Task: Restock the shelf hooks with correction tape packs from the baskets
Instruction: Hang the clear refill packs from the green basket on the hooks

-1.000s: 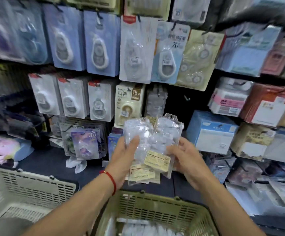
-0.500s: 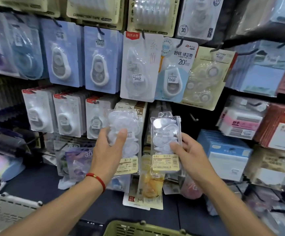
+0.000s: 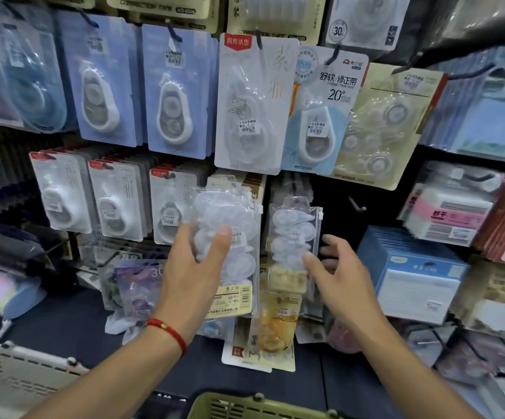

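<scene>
My left hand (image 3: 195, 264) sits just left of the frame's centre, its fingers (image 3: 224, 237) curled round a clear bag of correction tapes (image 3: 230, 246), thumb across the front and the rest hidden behind, so the yellow label at the bag's foot hangs free below my palm. Right of centre a second clear pack (image 3: 295, 237) hangs against the dark back panel, its top seemingly up at a hook I can't make out through the blur; my right hand (image 3: 343, 276) is beside and below it with the fingers loosely spread, the fingertip ends near or just brushing its lower edge, gripping nothing that I can see. A bare hook (image 3: 356, 205) pokes out of the dark panel just right of that pack, and I judge that to be one place the bag in my left hand could go. These packs look light and soft: thin crinkly film over hard little plastic tape shells, so the bag will flop and twist if I hold it low, and the glossy film will likely slide under a loose pinch. I'd take it near the top, by the stiffer header around the hang hole, steadying the lumpy middle with the other hand. At the bottom edge of the frame is the rim of a green basket (image 3: 245, 403), and at lower left a pale basket (image 3: 18, 376).
</scene>
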Available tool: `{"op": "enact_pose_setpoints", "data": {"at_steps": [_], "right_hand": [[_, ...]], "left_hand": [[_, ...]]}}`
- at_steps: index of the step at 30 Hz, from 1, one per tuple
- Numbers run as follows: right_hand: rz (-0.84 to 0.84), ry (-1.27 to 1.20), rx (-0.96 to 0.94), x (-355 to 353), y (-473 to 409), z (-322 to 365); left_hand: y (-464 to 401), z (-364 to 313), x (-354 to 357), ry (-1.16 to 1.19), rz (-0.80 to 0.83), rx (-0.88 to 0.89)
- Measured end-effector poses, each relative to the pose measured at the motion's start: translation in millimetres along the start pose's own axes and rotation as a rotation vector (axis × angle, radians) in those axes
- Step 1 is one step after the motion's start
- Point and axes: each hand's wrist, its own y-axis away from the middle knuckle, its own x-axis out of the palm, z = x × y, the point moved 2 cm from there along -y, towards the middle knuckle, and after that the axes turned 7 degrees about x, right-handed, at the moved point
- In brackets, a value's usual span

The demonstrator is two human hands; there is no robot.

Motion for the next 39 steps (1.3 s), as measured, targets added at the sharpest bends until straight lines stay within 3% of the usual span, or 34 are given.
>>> {"op": "enact_pose_setpoints", "data": {"at_steps": [2, 6, 9, 18, 24, 39], "right_hand": [[-0.037, 0.017, -0.034, 0.2, 3.3, 1.8], [0.287, -0.189, -0.113, 11.9, 18.2, 12.7], [0.366, -0.206, -0.141, 23.4, 28.8, 15.8], [0.331, -0.415, -0.054, 19.0, 26.2, 12.5], [0.147, -0.580, -0.025, 6.8, 19.0, 12.8], [0.049, -0.424, -0.061, 2.3, 13.7, 15.2]], "left_hand": [[4.0, -3.6, 2.4, 0.002, 0.008, 0.006], [7.0, -4.3, 8.0, 0.041, 0.049, -0.001], [10.4, -2.0, 12.9, 0.138, 0.072, -0.053], [2.7, -6.2, 7.7, 0.402, 0.126, -0.398], [1.4, -9.3, -0.6, 0.435, 0.096, -0.353], [-6.6, -7.1, -9.8, 0.601, 0.015, -0.317]]}}
